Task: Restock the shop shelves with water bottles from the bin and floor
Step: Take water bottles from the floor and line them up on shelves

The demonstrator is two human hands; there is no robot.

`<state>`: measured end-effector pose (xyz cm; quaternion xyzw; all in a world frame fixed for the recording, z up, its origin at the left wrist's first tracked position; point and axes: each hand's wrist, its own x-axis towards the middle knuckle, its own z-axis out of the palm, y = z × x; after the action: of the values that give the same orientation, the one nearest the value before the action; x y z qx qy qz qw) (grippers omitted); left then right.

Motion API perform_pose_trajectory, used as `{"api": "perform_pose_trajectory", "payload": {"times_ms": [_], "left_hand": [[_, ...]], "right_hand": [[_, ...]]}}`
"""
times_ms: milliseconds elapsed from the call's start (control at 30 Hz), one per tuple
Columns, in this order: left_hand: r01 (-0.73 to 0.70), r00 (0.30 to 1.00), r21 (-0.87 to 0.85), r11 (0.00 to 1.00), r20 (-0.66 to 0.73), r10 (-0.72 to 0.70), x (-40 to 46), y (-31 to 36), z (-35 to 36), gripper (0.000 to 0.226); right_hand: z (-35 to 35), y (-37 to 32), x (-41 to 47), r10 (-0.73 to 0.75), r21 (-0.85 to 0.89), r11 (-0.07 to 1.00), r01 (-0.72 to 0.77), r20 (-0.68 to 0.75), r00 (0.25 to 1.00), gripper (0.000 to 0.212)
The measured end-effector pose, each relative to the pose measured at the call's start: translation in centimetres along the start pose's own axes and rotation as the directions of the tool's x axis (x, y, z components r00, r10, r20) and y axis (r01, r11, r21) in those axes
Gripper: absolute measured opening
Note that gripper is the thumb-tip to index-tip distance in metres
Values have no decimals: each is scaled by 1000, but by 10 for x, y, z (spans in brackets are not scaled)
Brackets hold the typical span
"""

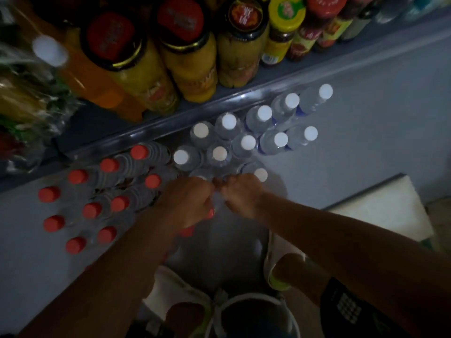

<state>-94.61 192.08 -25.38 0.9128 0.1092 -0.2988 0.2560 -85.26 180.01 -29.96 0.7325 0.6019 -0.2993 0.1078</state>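
Overall, the view is dim and looks steeply down on a pale grey lower shelf (341,152) stocked with water bottles. White-capped bottles (247,142) stand upright in two diagonal rows plus a partial third row at the front, their clear bodies touching one another. To their left, red-capped bottles (91,210) stand in similar close rows; their bodies are ribbed and transparent, contents clear.

Both hands meet at the front edge of the white-capped group. The left hand (188,203) has its fingers curled downward round the top of a bottle whose cap is hidden; a red cap shows just under its wrist, so which bottle it grips cannot be told with certainty. The right hand (240,195) is likewise curled, fingers bent down onto a bottle neck just beside a visible white cap (260,175). The two sets of knuckles nearly touch.

On the shelf above, glass jars (136,69) with red lids hold yellow contents; beside them stand smaller jars with a yellow lid (286,12) and red lids. An orange drink bottle (80,69) with a white cap leans at far left.

At the bottom edge, a round bin rim (253,298) is visible; its contents are too dark to tell.
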Motion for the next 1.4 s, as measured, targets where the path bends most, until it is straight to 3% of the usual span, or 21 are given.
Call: {"api": "perform_pose_trajectory", "payload": {"times_ms": [100, 233, 467, 700, 900, 1100, 1400], "left_hand": [[-18, 1000, 22, 1000, -20, 18, -2, -13, -7, 12], [-60, 997, 66, 996, -37, 63, 4, -28, -6, 28], [-80, 987, 176, 981, -122, 103, 10, -31, -7, 24], [-43, 992, 186, 982, -111, 64, -3, -19, -14, 13], [18, 973, 221, 975, -228, 34, -29, -9, -47, 12], [-8, 940, 191, 982, -333, 72, -59, 14, -76, 15], [26, 848, 220, 975, -521, 95, -107, 48, -113, 12]], "right_hand": [[2, 5, 0, -54, -58, 997, 56, 25, 998, 49], [5, 13, 6, -125, -33, 991, 126, 37, 991, 28], [-4, 16, 15, -185, 51, 982, 184, 21, 982, 48], [-29, 26, 11, -120, 32, 992, 121, -7, 993, 33], [-84, 26, -24, -121, 111, 985, 134, -119, 985, 26], [-147, 13, -72, -128, 175, 969, 173, -244, 961, 19], [-204, -8, -135, -36, 169, 974, 150, -538, 842, 19]]}}
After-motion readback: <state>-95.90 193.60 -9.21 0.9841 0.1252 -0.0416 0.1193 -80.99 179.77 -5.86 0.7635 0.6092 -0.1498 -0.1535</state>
